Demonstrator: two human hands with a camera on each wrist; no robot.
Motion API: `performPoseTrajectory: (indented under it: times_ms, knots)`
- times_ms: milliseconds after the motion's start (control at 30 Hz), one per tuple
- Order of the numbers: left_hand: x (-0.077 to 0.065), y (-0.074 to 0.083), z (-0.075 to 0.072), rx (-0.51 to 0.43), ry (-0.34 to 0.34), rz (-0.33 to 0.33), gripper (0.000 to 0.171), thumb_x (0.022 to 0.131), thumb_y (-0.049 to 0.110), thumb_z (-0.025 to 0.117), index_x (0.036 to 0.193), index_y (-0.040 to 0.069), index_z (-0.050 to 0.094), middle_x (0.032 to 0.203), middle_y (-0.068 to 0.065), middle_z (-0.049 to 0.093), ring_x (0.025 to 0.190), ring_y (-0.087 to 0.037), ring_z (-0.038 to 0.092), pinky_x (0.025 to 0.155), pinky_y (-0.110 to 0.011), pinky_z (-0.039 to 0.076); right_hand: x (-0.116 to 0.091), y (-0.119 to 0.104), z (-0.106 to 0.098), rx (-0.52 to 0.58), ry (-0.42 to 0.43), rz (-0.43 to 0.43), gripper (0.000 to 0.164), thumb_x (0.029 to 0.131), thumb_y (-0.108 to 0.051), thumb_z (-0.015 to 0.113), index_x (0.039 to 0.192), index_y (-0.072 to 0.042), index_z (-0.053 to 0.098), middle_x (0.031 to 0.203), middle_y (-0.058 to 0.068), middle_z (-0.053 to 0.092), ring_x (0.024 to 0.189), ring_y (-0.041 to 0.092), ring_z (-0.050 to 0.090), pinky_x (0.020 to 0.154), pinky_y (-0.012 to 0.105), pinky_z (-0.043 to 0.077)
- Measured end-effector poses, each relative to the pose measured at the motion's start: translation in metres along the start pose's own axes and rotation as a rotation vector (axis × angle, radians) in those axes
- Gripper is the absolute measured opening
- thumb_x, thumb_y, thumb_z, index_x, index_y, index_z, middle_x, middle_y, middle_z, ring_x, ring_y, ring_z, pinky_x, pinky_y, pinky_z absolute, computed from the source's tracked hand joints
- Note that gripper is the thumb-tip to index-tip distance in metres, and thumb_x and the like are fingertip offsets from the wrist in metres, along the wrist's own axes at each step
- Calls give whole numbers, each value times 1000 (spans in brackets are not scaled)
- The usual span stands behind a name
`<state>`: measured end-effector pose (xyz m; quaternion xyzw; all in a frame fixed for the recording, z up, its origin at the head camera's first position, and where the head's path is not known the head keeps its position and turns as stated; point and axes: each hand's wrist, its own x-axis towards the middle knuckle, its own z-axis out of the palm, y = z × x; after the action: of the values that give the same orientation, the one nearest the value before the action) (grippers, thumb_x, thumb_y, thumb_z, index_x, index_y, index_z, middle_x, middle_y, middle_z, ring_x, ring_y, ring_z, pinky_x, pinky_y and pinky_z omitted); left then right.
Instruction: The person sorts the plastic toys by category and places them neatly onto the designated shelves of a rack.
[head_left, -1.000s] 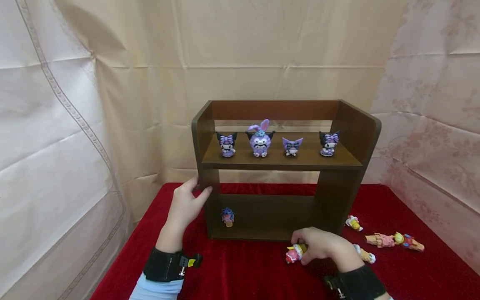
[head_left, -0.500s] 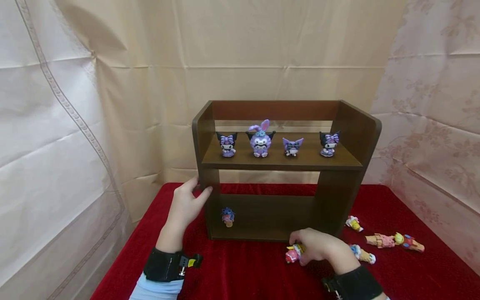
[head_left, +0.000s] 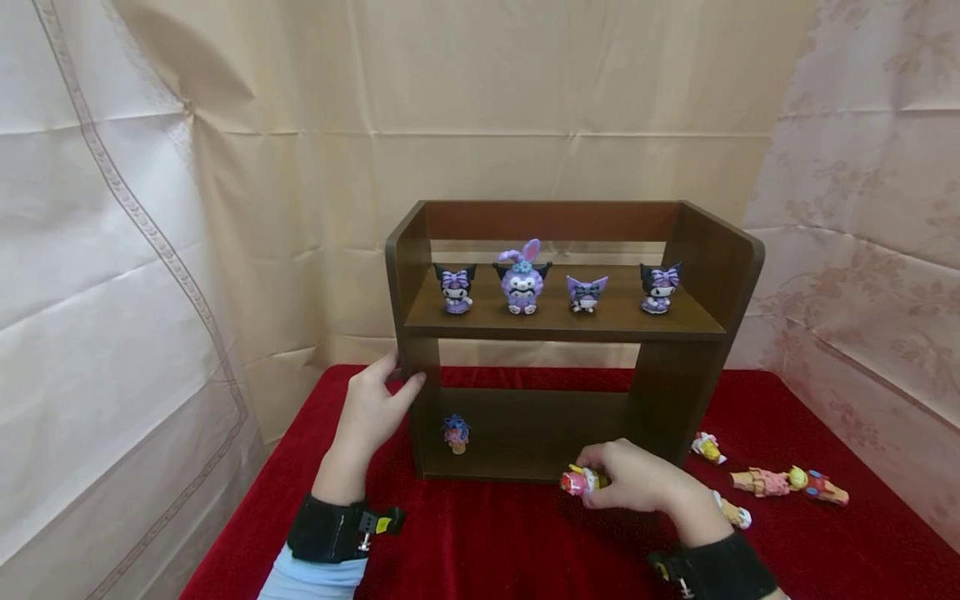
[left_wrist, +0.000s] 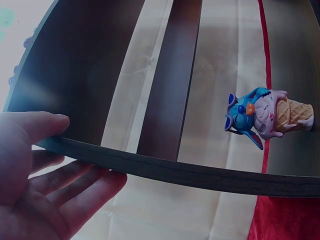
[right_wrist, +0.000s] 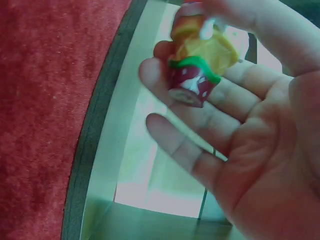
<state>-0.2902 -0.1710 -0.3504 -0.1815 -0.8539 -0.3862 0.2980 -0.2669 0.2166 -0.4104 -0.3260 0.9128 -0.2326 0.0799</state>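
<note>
My left hand (head_left: 375,408) grips the left side panel of a dark brown two-tier shelf (head_left: 562,335), thumb on the inner face and fingers outside. Between thumb and fingers, my right hand (head_left: 637,477) pinches a small toy figurine (head_left: 574,482) just in front of the lower tier's front edge. Seen from the right wrist, this figurine (right_wrist: 197,72) is yellow with a dark red and green end; the thumb hides part of it. A blue figurine on a pink ice-cream cone (left_wrist: 265,114) stands upright at the left of the lower tier.
On the upper tier stand several purple and black figurines (head_left: 522,287), spaced apart. Right of the shelf, several more figurines (head_left: 759,481) lie on the red cloth (head_left: 495,542). Pale curtains (head_left: 525,108) hang behind and at both sides.
My right hand has lifted the figurine off the red cloth and brought it slightly left, up to the shelf's lower front edge. The left hand has stayed on the side panel.
</note>
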Motion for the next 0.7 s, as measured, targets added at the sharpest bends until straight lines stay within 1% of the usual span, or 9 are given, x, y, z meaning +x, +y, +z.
performPoseTrajectory:
  times_ms: [100,200,333,533,633,700]
  knots:
    - [0,0,0,-3,2,3,36,88,25,70,122,17,62,112,-2,67,102,-16,60,77,-43,56,1,0,-2,14,56,-28,30,81,-34,76,106,-21,64,82,-15,62,69,5,54,61,27,50]
    - [-1,-1,0,-4,4,4,36,87,25,71,122,17,62,112,-2,67,102,-16,60,77,-44,56,2,-1,-4,27,126,-37,34,80,-39,77,107,-21,64,84,-16,63,70,5,56,62,27,52]
    - [0,0,0,2,6,6,36,87,25,71,121,17,62,111,-1,67,102,-15,60,77,-42,56,2,-4,-7,37,217,-18,39,78,-44,77,106,-21,64,86,-17,63,72,6,56,62,27,53]
    - [0,0,0,-9,3,9,36,87,24,71,121,16,62,111,-4,67,102,-16,60,77,-45,56,1,-9,-11,71,366,13,39,76,-45,79,103,-22,64,78,-16,64,62,7,54,51,25,48]
    - [0,0,0,-11,4,6,36,87,24,71,121,16,62,112,-4,67,102,-17,60,78,-45,56,1,-11,-13,106,434,23,42,75,-46,79,105,-20,65,80,-16,65,63,7,55,52,26,50]
    - [-1,0,0,-8,4,2,36,87,25,71,121,17,62,111,-2,67,102,-16,60,78,-45,56,0,-12,-14,129,463,23,43,75,-45,79,105,-19,64,81,-14,66,65,8,57,54,27,52]
